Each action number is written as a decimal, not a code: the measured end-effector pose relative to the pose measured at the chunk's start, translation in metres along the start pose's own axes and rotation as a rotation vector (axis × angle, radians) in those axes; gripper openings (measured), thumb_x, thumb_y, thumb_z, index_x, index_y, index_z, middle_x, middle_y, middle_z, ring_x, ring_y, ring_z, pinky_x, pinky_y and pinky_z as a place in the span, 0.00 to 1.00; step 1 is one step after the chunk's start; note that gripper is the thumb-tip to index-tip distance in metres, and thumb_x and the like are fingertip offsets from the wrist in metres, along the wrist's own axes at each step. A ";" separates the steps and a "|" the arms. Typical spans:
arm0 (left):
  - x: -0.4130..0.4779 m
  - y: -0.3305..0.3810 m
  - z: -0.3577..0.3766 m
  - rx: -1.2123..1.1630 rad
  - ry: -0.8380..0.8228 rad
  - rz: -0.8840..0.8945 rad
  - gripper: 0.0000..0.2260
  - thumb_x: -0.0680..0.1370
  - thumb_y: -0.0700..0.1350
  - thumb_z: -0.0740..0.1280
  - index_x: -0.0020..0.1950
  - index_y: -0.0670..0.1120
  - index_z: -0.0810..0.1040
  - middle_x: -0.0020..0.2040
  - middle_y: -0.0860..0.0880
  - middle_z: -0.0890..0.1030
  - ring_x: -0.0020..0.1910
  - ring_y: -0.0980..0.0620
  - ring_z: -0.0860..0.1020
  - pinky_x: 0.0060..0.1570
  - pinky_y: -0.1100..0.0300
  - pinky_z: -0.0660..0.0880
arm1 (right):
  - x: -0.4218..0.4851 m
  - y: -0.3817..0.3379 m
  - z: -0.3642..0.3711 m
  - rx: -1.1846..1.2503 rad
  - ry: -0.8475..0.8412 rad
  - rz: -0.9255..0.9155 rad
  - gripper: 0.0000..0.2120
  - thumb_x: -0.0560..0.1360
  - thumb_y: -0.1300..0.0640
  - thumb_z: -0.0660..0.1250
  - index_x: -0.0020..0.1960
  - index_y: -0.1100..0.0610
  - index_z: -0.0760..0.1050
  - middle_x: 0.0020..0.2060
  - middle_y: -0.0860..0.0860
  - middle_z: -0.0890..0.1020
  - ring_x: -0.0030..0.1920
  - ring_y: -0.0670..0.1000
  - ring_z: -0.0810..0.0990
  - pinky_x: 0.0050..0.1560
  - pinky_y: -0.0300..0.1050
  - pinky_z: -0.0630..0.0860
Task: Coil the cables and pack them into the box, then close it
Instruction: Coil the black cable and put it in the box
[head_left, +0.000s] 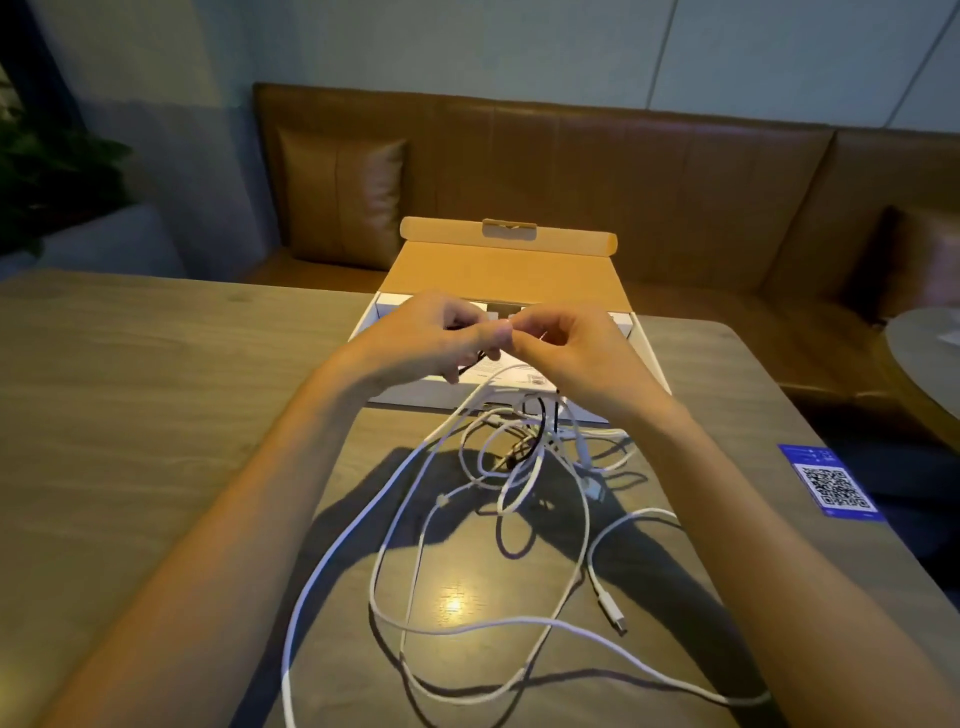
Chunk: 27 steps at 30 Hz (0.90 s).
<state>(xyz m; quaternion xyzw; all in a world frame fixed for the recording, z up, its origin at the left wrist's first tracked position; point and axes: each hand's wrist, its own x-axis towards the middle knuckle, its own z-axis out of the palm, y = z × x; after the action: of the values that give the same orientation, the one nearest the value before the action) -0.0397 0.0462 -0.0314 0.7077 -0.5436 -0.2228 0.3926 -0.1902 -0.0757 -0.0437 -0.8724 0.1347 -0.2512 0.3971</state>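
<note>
Several white cables (483, 629) lie tangled in loose loops on the wooden table (156, 395), with a thin black cable (540, 415) mixed in near the box. The white cardboard box (649, 358) stands open behind them, its brown lid (498, 270) tipped back. Above the box's front part, my left hand (431, 338) and my right hand (566, 348) meet fingertip to fingertip. Each pinches a cable end there. A white strand runs down from the hands to the tangle. The box's inside is mostly hidden by my hands.
A blue QR-code sticker (831, 483) is stuck on the table at the right. A brown leather bench (649, 171) with a cushion (343, 197) runs behind the table. The edge of a round table (924, 358) shows at far right.
</note>
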 end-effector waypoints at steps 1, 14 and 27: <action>-0.001 0.000 -0.002 -0.076 -0.027 -0.024 0.18 0.78 0.58 0.67 0.48 0.44 0.85 0.39 0.39 0.78 0.34 0.55 0.75 0.34 0.64 0.75 | 0.000 -0.001 0.000 0.011 -0.007 0.005 0.07 0.80 0.53 0.68 0.50 0.52 0.86 0.36 0.47 0.83 0.35 0.42 0.75 0.33 0.35 0.70; -0.006 0.005 -0.002 -1.126 -0.184 0.032 0.15 0.82 0.50 0.59 0.43 0.43 0.79 0.28 0.53 0.67 0.23 0.58 0.59 0.29 0.66 0.72 | -0.009 -0.004 -0.007 0.728 -0.386 0.226 0.07 0.83 0.65 0.59 0.59 0.62 0.72 0.41 0.56 0.75 0.42 0.51 0.76 0.56 0.51 0.80; 0.011 0.004 0.037 -0.126 0.517 0.301 0.09 0.84 0.37 0.60 0.63 0.41 0.74 0.47 0.45 0.82 0.46 0.53 0.81 0.50 0.58 0.78 | -0.004 -0.013 0.012 0.513 -0.157 0.471 0.11 0.81 0.63 0.64 0.59 0.69 0.79 0.41 0.59 0.81 0.40 0.50 0.79 0.52 0.47 0.84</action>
<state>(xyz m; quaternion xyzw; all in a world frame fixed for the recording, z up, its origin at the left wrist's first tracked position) -0.0659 0.0243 -0.0490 0.6265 -0.5096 -0.0079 0.5897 -0.1865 -0.0578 -0.0417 -0.7060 0.2338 -0.1104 0.6593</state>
